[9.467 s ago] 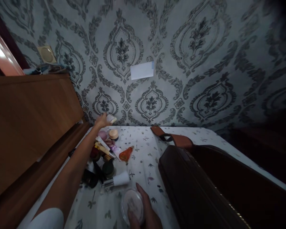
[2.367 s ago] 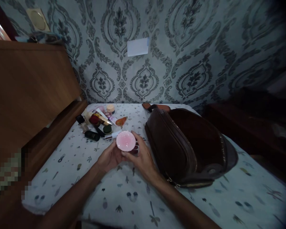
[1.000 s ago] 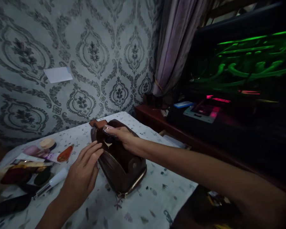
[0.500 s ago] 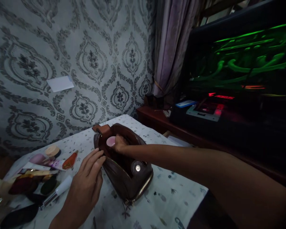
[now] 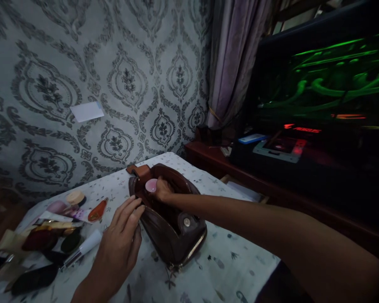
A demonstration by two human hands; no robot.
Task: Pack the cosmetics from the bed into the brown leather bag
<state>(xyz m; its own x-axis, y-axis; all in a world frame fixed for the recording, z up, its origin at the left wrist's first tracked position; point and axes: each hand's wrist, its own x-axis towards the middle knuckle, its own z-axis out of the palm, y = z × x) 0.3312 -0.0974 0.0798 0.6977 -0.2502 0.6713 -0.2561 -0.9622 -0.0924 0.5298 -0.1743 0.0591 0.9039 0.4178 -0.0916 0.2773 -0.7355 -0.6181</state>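
A dark brown leather bag (image 5: 173,242) lies on the table with its zip undone and its mouth facing up. At its left rim is my left hand (image 5: 121,242), the fingertips hooked over the edge and the thumb partly hidden. My right hand (image 5: 163,190) reaches down inside the bag, its fingers closed round a round pink object (image 5: 151,185). Only the pale top of that object shows, so I cannot make out its kind. A round metal snap (image 5: 186,222) sits on a flap at the bag's near right side.
Cosmetics lie heaped at the left: an orange bottle (image 5: 97,210), a round beige-topped jar (image 5: 76,198), a white-handled brush (image 5: 82,249) and several tubes. A patterned cloth (image 5: 221,269) covers the table. To the right stands a dark computer case (image 5: 322,164) with green lights.
The view has turned slightly left, shifting everything a little rightwards. Both hands stay at the bag, and the pink object remains in my right hand.
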